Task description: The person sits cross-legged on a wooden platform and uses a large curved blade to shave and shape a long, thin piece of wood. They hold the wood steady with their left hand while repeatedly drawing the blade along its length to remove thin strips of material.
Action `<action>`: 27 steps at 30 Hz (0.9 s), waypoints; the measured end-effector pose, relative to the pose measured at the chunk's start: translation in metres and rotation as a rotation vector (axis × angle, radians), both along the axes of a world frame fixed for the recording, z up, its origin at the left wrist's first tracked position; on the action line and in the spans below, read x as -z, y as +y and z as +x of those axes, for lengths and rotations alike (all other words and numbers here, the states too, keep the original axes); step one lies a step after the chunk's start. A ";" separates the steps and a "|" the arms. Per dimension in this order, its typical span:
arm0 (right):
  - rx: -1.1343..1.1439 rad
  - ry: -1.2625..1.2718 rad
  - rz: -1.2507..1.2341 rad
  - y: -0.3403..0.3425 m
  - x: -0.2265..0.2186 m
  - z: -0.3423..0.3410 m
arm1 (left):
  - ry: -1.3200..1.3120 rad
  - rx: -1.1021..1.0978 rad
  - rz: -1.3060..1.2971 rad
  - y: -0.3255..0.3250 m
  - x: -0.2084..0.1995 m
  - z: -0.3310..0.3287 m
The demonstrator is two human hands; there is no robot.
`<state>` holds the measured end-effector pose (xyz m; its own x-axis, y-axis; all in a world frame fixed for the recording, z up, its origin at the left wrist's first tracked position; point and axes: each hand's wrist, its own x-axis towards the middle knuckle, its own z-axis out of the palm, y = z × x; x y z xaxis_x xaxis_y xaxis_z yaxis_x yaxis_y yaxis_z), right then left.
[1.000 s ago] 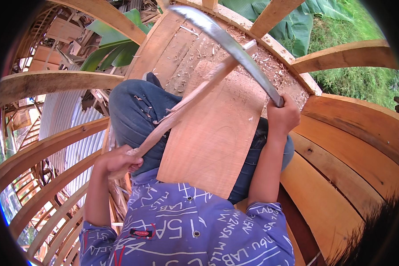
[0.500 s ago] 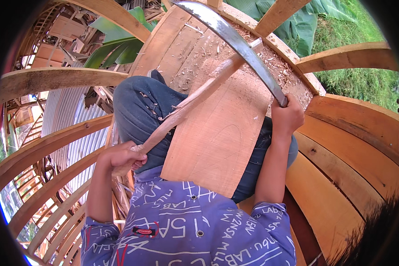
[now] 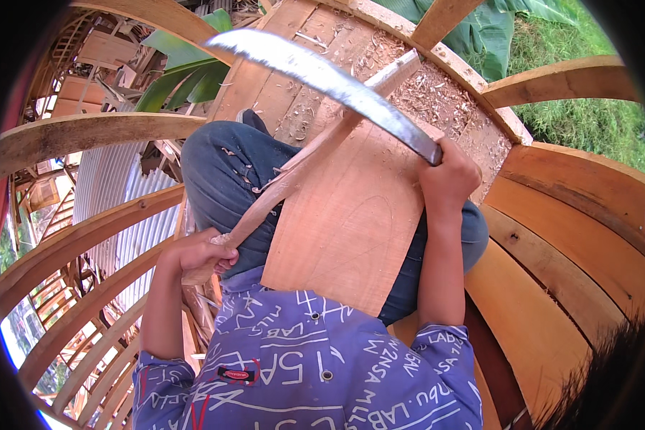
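Observation:
My left hand (image 3: 202, 256) is closed around the near end of a long pale stick of wood (image 3: 304, 172), which slants up and away to the right. In my right hand (image 3: 448, 177) is a machete, its handle hidden by my fingers. The broad, curved machete blade (image 3: 315, 75) crosses over the stick near its far end; whether it touches the wood I cannot tell. Loose slivers curl from the stick's side near its middle. A wide smooth board (image 3: 344, 222) lies between my legs, under the stick.
Wood shavings (image 3: 426, 100) litter the plank floor (image 3: 276, 64) ahead. Curved wooden ribs (image 3: 100, 132) rise on the left, with corrugated metal sheet (image 3: 111, 193) beyond. Orange-brown planks (image 3: 559, 215) form the right side. Green leaves (image 3: 480, 43) hang past the far edge.
The machete has swung left and nearer to me, its blade lying flatter across the stick. My right hand has shifted slightly left. My left hand keeps its grip in place.

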<state>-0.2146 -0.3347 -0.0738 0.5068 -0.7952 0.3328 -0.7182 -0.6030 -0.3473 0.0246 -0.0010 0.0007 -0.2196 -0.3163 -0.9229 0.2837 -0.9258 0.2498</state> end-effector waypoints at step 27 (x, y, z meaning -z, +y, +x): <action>0.102 -0.022 0.064 -0.009 -0.007 -0.003 | 0.067 -0.046 0.001 0.000 0.003 0.003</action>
<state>-0.2178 -0.3435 -0.0670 0.4155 -0.8622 0.2897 -0.7666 -0.5034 -0.3987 0.0271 -0.0006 -0.0028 -0.2662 -0.3267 -0.9069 0.3419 -0.9116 0.2280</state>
